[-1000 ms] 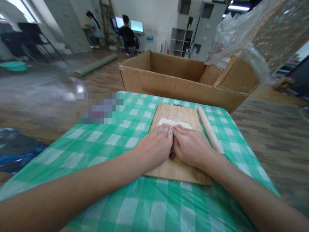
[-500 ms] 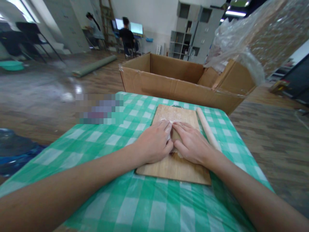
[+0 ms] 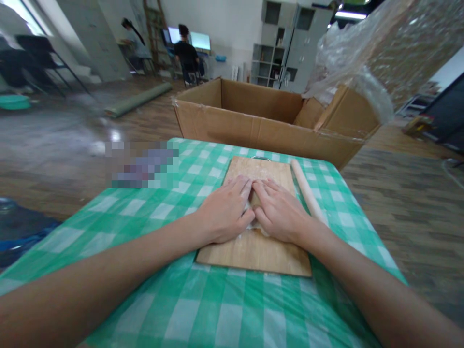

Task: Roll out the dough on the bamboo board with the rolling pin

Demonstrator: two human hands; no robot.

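Observation:
Side by side on the wooden cutting board (image 3: 250,251), my left hand (image 3: 226,210) and my right hand (image 3: 277,210) lie over a pale, thin piece of dough (image 3: 255,224). Their fingers stretch forward and press down, the index fingertips and thumbs of the two hands nearly meeting. Most of the dough is hidden under my palms; only its edges show between and below them. White flour dusts the far part of the board. A light rolling pin (image 3: 308,191) lies along the board's right side, near my right wrist.
A green-and-white checked cloth (image 3: 145,275) covers the table. Beyond the far edge stands a large open cardboard box (image 3: 261,133) with plastic wrap (image 3: 344,63). A blurred-out item (image 3: 145,166) is at the table's left edge. Two people sit in the background.
The view has shifted slightly, moving the scene a little left. My fingers look flatter and more stretched out over the dough than before; both hands stay on it.

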